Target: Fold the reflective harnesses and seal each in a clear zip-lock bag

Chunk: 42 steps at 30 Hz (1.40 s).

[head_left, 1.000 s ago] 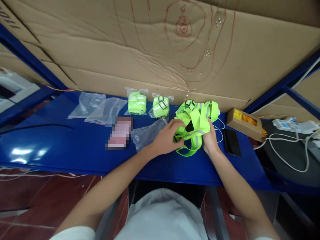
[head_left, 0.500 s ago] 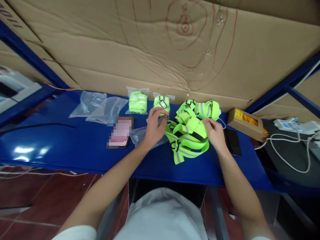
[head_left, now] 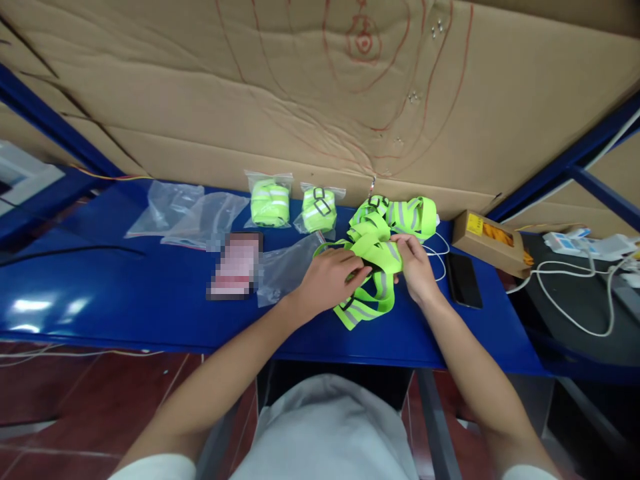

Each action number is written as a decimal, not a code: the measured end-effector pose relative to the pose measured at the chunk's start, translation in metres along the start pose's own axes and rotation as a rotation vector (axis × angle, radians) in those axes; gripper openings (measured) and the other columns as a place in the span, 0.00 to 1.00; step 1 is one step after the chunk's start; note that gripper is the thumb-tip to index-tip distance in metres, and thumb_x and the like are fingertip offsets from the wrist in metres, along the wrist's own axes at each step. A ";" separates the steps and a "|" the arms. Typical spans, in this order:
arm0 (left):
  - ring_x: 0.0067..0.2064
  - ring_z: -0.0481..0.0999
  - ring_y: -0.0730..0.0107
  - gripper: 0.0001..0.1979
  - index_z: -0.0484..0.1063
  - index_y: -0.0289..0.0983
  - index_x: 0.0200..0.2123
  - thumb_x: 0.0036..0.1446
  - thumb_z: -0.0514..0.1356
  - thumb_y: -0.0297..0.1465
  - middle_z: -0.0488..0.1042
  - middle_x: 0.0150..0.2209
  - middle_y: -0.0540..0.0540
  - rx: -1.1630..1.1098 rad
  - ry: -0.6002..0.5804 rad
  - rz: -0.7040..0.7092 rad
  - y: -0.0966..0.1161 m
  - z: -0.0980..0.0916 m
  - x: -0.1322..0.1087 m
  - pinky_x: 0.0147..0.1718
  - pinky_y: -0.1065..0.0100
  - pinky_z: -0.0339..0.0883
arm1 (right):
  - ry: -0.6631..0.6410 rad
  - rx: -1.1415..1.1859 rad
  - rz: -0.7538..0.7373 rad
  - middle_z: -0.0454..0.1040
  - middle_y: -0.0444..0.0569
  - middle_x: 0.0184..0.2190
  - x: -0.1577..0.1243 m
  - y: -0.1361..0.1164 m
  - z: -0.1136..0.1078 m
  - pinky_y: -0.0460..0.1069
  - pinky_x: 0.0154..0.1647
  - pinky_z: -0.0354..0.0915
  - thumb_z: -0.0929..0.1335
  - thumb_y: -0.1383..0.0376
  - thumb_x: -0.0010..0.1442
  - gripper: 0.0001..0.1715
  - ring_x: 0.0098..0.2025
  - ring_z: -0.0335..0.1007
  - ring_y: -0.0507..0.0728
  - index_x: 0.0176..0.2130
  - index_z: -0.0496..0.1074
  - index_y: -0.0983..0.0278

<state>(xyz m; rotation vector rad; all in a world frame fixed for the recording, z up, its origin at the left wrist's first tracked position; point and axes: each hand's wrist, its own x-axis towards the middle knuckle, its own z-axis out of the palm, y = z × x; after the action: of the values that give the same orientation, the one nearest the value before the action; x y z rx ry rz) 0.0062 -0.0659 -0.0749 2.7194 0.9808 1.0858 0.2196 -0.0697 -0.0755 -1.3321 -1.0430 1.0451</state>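
Cardboard sheet [head_left: 300, 100] walls the back of the blue bench [head_left: 125, 293]; all the work sits mid-bench, a bit right of centre. Hi-vis strap harness [head_left: 376, 248] lies bunched on the bench btwn both hands, its lower loop trailing toward the near edge. Left hand [head_left: 327, 280] is on the harness's left side, fingers curled down & pinching a strap, not fully closed; right hand [head_left: 415, 267] has thumb & fingertips nipped on the upper fold, other fingers loosely bent.

Risks, as I judge them:
- The straps are slack & crossed w/ black buckles in the mix, so a pull from either side could twist or knot them.
- A second hi-vis bundle [head_left: 415, 217] looks to touch the harness at the back; loops could snag & drag it along.
- An empty clear bag [head_left: 287, 267] sits just beside the left wrist; it's light & slippery, so a forearm move could prob. sweep it off.
- A black phone [head_left: 463, 280] lies just beside the right wrist; a sideways shove could push it toward the edge.
- A white cable [head_left: 435, 257] runs close by the right hand; easy to hook w/ a strap.
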 end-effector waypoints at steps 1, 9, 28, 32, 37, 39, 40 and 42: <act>0.36 0.79 0.63 0.15 0.74 0.37 0.31 0.71 0.58 0.36 0.78 0.31 0.47 0.013 0.008 -0.022 -0.001 0.000 0.000 0.38 0.61 0.67 | -0.020 0.035 0.034 0.73 0.44 0.35 -0.001 -0.001 0.001 0.46 0.11 0.58 0.70 0.47 0.62 0.20 0.20 0.63 0.50 0.42 0.71 0.58; 0.49 0.80 0.52 0.15 0.76 0.37 0.48 0.67 0.62 0.41 0.82 0.46 0.42 0.031 0.000 -0.077 -0.001 0.004 -0.003 0.49 0.53 0.70 | -0.199 0.214 0.262 0.73 0.43 0.26 0.000 -0.010 0.000 0.45 0.15 0.66 0.70 0.50 0.61 0.20 0.18 0.64 0.49 0.43 0.72 0.63; 0.33 0.77 0.69 0.12 0.70 0.40 0.51 0.70 0.57 0.39 0.80 0.42 0.47 -0.493 0.166 -0.398 -0.014 -0.007 0.002 0.30 0.70 0.66 | -0.116 -1.053 -1.005 0.62 0.57 0.71 -0.014 -0.013 -0.012 0.66 0.68 0.55 0.69 0.48 0.69 0.35 0.72 0.57 0.71 0.69 0.62 0.54; 0.43 0.79 0.65 0.10 0.67 0.40 0.52 0.73 0.55 0.37 0.78 0.46 0.44 -0.400 0.068 -0.220 -0.015 -0.007 0.000 0.42 0.66 0.71 | -0.277 -0.979 -0.923 0.75 0.52 0.61 -0.011 -0.012 -0.011 0.62 0.64 0.59 0.68 0.51 0.71 0.24 0.65 0.67 0.66 0.61 0.71 0.55; 0.48 0.79 0.59 0.08 0.67 0.39 0.50 0.73 0.52 0.33 0.79 0.46 0.43 -0.247 -0.022 -0.097 -0.013 -0.006 -0.001 0.51 0.60 0.68 | -0.116 -0.935 -0.795 0.82 0.51 0.46 -0.003 -0.006 -0.016 0.59 0.52 0.66 0.68 0.59 0.69 0.12 0.48 0.76 0.64 0.50 0.75 0.60; 0.47 0.79 0.59 0.07 0.68 0.39 0.48 0.73 0.51 0.32 0.80 0.45 0.43 -0.189 -0.018 -0.077 -0.012 -0.006 -0.001 0.50 0.59 0.67 | 0.054 -0.966 -0.691 0.82 0.52 0.40 0.000 -0.005 -0.021 0.58 0.46 0.68 0.66 0.63 0.67 0.11 0.41 0.77 0.64 0.48 0.74 0.61; 0.46 0.79 0.59 0.07 0.68 0.40 0.47 0.73 0.51 0.32 0.80 0.44 0.44 -0.168 0.006 -0.081 -0.013 -0.007 -0.001 0.49 0.58 0.67 | 0.142 -0.987 -0.662 0.82 0.53 0.40 0.002 -0.005 -0.023 0.58 0.45 0.68 0.65 0.65 0.67 0.12 0.40 0.77 0.65 0.48 0.74 0.62; 0.44 0.78 0.60 0.08 0.69 0.40 0.45 0.73 0.51 0.31 0.80 0.42 0.44 -0.145 0.089 -0.110 -0.014 -0.010 0.000 0.48 0.59 0.67 | 0.259 -1.031 -0.709 0.80 0.58 0.47 0.003 -0.007 -0.028 0.61 0.48 0.68 0.63 0.69 0.66 0.16 0.48 0.77 0.68 0.50 0.73 0.63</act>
<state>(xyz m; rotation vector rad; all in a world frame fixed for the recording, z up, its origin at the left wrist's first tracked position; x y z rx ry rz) -0.0079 -0.0566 -0.0715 2.4919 1.0072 1.2167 0.2475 -0.0729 -0.0685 -1.5962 -1.7603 -0.2730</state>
